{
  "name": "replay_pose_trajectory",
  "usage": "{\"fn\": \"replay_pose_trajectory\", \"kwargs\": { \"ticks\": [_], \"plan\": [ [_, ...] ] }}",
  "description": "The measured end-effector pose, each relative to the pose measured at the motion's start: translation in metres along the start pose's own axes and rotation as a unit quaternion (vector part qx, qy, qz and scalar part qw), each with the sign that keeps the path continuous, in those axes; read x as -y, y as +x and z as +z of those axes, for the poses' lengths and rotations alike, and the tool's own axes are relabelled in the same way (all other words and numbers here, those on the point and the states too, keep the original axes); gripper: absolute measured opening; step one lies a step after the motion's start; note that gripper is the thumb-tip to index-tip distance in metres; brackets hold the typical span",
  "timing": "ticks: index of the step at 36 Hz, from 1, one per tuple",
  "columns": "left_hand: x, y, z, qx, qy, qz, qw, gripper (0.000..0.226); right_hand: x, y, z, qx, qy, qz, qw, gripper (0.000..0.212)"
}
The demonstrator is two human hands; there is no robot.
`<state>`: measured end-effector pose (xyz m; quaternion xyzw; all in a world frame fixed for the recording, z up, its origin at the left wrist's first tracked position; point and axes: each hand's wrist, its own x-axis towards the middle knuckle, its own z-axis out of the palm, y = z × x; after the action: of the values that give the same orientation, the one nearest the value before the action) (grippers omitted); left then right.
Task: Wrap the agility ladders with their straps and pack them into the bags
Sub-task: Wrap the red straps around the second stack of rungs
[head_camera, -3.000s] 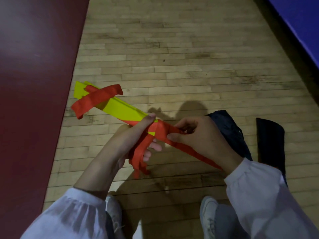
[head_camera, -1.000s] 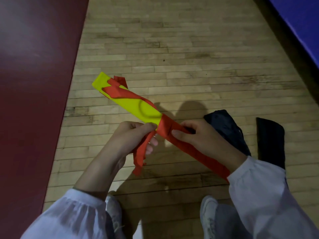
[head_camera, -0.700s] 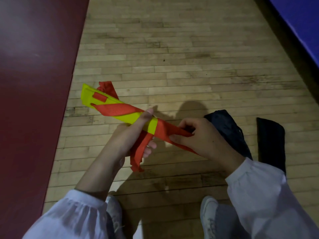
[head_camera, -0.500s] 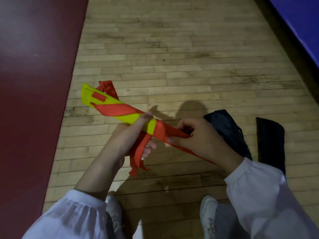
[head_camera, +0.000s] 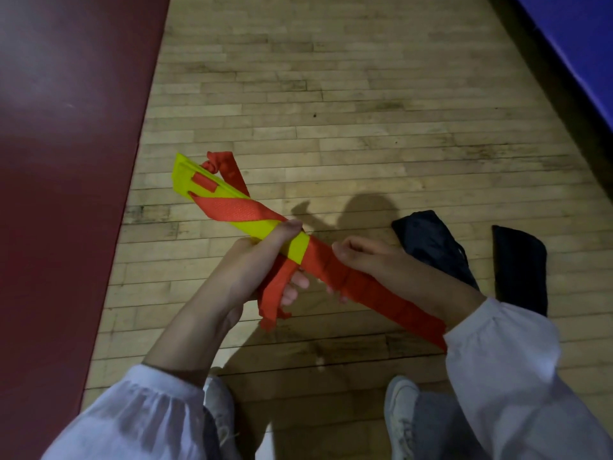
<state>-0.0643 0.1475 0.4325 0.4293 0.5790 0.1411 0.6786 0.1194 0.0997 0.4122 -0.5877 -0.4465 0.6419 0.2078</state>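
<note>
left hand [head_camera: 262, 260] grips yellow rung stack [head_camera: 255, 227] above the wood floor [head_camera: 365, 127], thumb pinning the last wrap; right hand [head_camera: 374, 263] pinches red strap [head_camera: 398, 307] taut, likely for tension; dark bags [head_camera: 431, 247] just beside

A sports hall, seen from above: a pale hardwood strip floor [head_camera: 331, 94] of the kind laid on indoor courts fills the frame. A dark red painted zone [head_camera: 66, 161] borders it on the left, and a blue surface [head_camera: 577, 44] cuts across the far right corner. Training kit completes the picture: a folded yellow agility ladder [head_camera: 182, 177] bound in red strap [head_camera: 232, 210], with a dark bag [head_camera: 431, 247] and a second dark bag [head_camera: 517, 267] lying on the boards.
</note>
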Motion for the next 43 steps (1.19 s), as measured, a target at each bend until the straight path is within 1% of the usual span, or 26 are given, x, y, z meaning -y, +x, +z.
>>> {"fn": "replay_pose_trajectory", "kwargs": {
  "ticks": [5, 7, 11, 12, 14, 16, 19, 23, 27, 34, 37, 38, 39, 41, 43],
  "plan": [
    [-0.003, -0.002, 0.001, 0.020, 0.007, -0.004, 1.000, 0.059, 0.001, -0.002, 0.000, -0.013, -0.014, -0.001, 1.000, 0.048],
    [-0.003, -0.003, 0.000, 0.025, 0.012, -0.017, 0.999, 0.065, 0.002, -0.001, 0.000, -0.022, -0.020, -0.005, 1.000, 0.049],
    [-0.001, -0.002, -0.001, 0.027, 0.022, -0.036, 0.999, 0.075, 0.002, 0.001, 0.001, -0.038, -0.024, -0.021, 0.999, 0.037],
    [-0.001, -0.002, -0.002, 0.025, 0.021, -0.034, 0.999, 0.077, 0.001, 0.001, 0.002, -0.044, -0.023, -0.024, 0.998, 0.037],
    [-0.001, -0.002, -0.002, 0.017, 0.018, -0.029, 0.999, 0.078, -0.001, 0.003, 0.003, -0.062, -0.025, -0.030, 0.997, 0.044],
    [-0.001, -0.002, -0.002, 0.008, 0.013, -0.024, 1.000, 0.074, -0.002, 0.005, 0.003, -0.083, -0.041, -0.041, 0.995, 0.046],
    [-0.001, -0.002, -0.002, 0.002, 0.001, -0.011, 1.000, 0.067, -0.004, 0.007, 0.002, -0.106, -0.062, -0.052, 0.991, 0.036],
    [-0.001, -0.002, -0.003, -0.001, -0.015, 0.006, 1.000, 0.055, -0.009, 0.012, 0.003, -0.130, -0.093, -0.054, 0.986, 0.034],
    [0.002, 0.001, -0.003, 0.004, -0.031, 0.018, 0.999, 0.044, -0.012, 0.013, 0.003, -0.140, -0.099, -0.051, 0.984, 0.031],
    [0.004, 0.003, -0.004, 0.011, -0.049, 0.030, 0.998, 0.037, -0.011, 0.012, 0.002, -0.142, -0.110, -0.045, 0.983, 0.040],
    [0.005, 0.003, -0.004, 0.019, -0.054, 0.030, 0.998, 0.036, -0.006, 0.008, 0.000, -0.140, -0.095, -0.034, 0.985, 0.053],
    [0.005, 0.002, -0.004, 0.022, -0.050, 0.031, 0.998, 0.037, -0.006, 0.007, -0.002, -0.141, -0.089, -0.026, 0.986, 0.054],
    [0.004, 0.002, -0.003, 0.027, -0.044, 0.034, 0.998, 0.038, -0.006, 0.007, -0.003, -0.143, -0.085, -0.020, 0.986, 0.048],
    [0.004, 0.002, -0.002, 0.039, -0.030, 0.038, 0.998, 0.039, -0.007, 0.007, -0.004, -0.140, -0.086, -0.018, 0.986, 0.029],
    [0.004, 0.001, -0.002, 0.045, -0.026, 0.038, 0.998, 0.040, -0.006, 0.008, -0.004, -0.133, -0.085, -0.021, 0.987, 0.019]
  ]
}}
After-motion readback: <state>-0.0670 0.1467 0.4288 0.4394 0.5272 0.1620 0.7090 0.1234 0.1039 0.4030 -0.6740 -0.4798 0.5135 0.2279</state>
